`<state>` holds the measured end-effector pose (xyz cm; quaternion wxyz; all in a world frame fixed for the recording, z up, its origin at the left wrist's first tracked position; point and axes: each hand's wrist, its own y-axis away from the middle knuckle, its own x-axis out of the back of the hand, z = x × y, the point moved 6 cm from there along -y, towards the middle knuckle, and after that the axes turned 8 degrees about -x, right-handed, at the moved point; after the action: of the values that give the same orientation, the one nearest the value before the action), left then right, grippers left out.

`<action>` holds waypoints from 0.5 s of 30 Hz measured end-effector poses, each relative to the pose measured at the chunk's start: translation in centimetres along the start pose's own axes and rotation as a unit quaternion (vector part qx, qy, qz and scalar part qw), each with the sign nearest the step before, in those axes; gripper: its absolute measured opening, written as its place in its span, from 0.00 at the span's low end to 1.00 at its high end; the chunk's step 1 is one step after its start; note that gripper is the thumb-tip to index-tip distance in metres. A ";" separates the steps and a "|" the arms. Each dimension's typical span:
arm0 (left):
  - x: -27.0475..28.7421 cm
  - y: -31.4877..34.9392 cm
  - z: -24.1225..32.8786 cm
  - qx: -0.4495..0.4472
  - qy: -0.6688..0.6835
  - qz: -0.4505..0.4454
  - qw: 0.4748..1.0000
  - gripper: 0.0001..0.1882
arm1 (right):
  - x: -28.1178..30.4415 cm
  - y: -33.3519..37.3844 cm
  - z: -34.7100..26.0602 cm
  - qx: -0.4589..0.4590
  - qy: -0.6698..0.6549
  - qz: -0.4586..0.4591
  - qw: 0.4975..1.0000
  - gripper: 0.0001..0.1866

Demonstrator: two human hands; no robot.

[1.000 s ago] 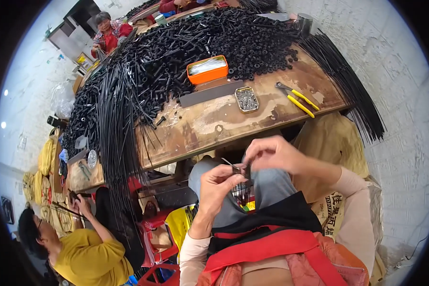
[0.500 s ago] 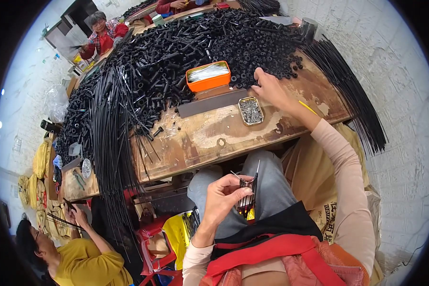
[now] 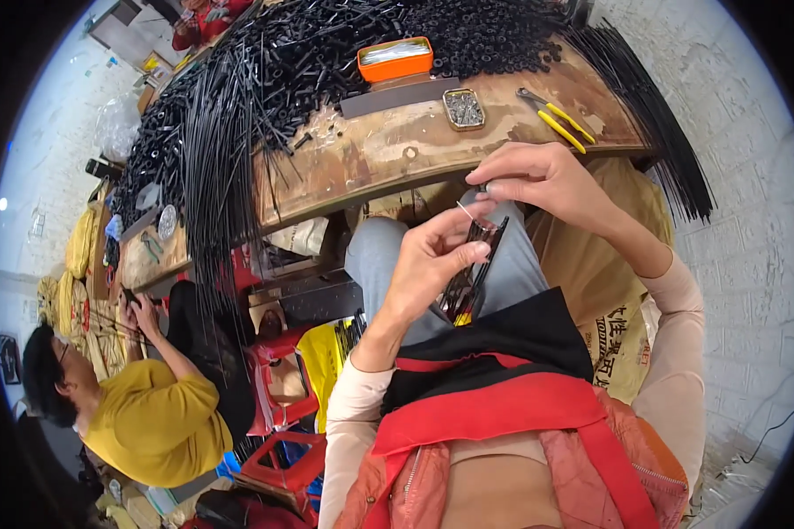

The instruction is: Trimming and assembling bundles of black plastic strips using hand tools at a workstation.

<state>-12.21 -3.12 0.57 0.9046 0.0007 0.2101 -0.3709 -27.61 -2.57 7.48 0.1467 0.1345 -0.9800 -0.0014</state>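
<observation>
**A bundle in my lap, a heap left on the counter**

A whitewashed brick room, with a worn wooden counter [image 3: 388, 163] curving across in front of me. At far left a co-worker in a yellow top [image 3: 150, 419] bends over their own work beside red stools [image 3: 278, 397]. Long black rods [image 3: 212, 150] hang off the counter's left end, and short black tubes [image 3: 468, 31] are heaped along its back, so by my reckoning most of the work is yet to do.

Over my lap, my left hand [image 3: 428, 264] has its fingers clamped on a small bundle of rods [image 3: 476, 264], only a handful gathered so far. My right hand [image 3: 543, 181] meets the bundle's top, fingertips pinched together on something thin; I cannot tell just what.

On the counter beyond lie an orange tin [image 3: 395, 60], a small tray of metal bits [image 3: 464, 108] and yellow-handled pliers [image 3: 558, 119], all untouched.
</observation>
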 end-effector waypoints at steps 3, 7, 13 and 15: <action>0.1 1.2 0.2 0.010 0.003 0.008 1.000 0.22 | -1.0 1.7 -0.9 -0.015 -0.077 0.019 0.997 0.08; -0.3 2.4 0.4 0.012 0.023 0.021 0.999 0.20 | -1.7 2.3 -0.8 0.031 -0.071 -0.020 0.997 0.08; -0.9 2.7 0.5 0.012 0.004 0.035 0.999 0.18 | -1.7 3.0 -0.6 -0.010 -0.081 -0.016 0.997 0.07; -0.6 2.7 0.3 0.014 0.008 0.039 0.999 0.18 | -1.7 2.9 -0.7 -0.016 -0.053 -0.013 0.998 0.07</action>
<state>-10.67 -0.80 0.69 0.9164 0.0242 0.2125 -0.3383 -26.57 0.75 7.77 0.0963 0.1448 -0.9844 -0.0262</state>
